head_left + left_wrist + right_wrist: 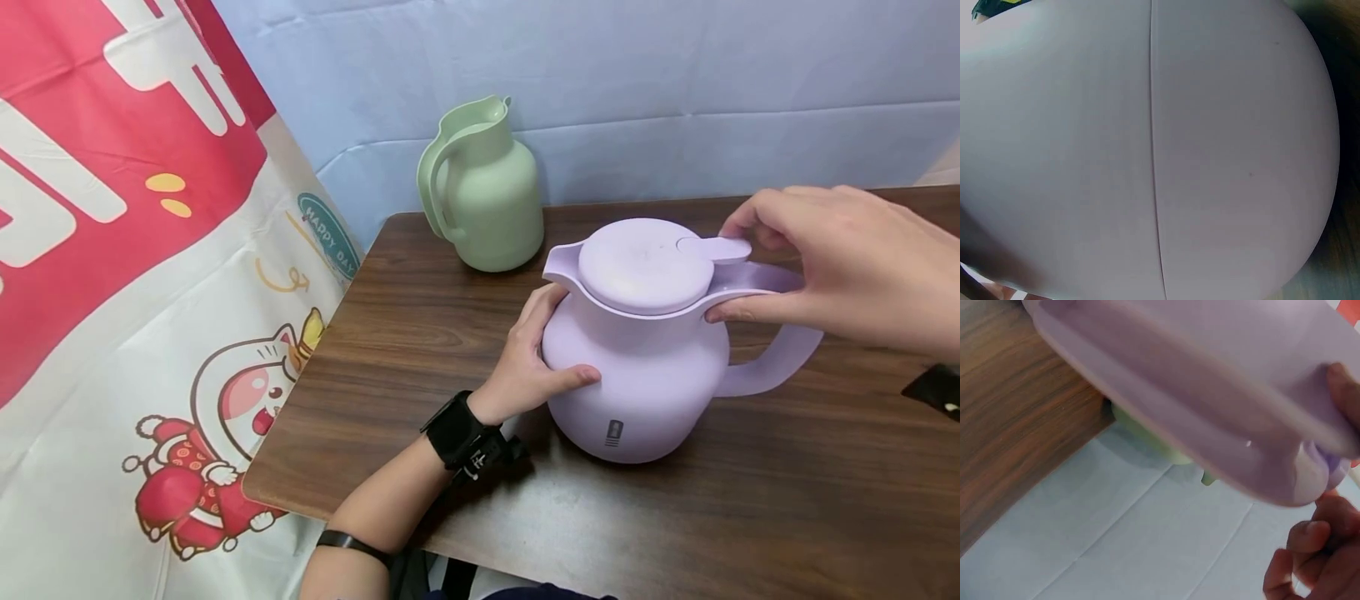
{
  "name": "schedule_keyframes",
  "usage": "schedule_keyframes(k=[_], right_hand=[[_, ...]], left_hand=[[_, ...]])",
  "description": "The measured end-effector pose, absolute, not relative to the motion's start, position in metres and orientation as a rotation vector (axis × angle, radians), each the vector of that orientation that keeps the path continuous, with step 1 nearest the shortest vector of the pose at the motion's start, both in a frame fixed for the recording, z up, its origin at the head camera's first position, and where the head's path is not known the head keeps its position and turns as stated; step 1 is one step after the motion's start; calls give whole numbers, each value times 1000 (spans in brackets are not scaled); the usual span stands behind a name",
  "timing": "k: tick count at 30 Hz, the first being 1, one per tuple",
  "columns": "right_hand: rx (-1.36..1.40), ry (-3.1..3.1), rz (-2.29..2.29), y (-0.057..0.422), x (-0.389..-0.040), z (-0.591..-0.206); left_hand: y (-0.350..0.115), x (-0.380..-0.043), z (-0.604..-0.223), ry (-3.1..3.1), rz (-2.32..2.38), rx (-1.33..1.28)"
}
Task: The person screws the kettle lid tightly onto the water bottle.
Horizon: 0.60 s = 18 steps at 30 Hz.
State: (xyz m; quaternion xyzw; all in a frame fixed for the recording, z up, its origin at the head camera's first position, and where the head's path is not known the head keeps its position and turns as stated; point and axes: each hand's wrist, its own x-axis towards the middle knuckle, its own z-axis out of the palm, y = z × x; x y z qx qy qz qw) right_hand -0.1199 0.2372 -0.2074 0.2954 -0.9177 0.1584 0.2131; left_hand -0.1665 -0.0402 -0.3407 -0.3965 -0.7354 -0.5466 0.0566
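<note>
"Cloth (150, 358): what is printed?"
"'HAPPY DAY', by the table's (337, 400) left edge."
"Lilac jug (645, 358)?"
"It is set well inside that edge, its body grasped by the left hand (540, 358), its handle (780, 367) top by the right hand (817, 250); its label (614, 432) cannot be read."

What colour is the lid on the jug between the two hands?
The lid is pale lilac, best seen in the head view.

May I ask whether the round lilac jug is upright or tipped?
Upright: the lilac jug stands base-down on the brown wood-grain tabletop.
</note>
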Motion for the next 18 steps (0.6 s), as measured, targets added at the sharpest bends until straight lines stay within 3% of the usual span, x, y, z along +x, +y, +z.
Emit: schedule_keyframes(k=[18], right_hand=[[836,-2184,274,226,-103,-240]], left_hand=[[-46,-161,-336,-2272,-1529,-1204]])
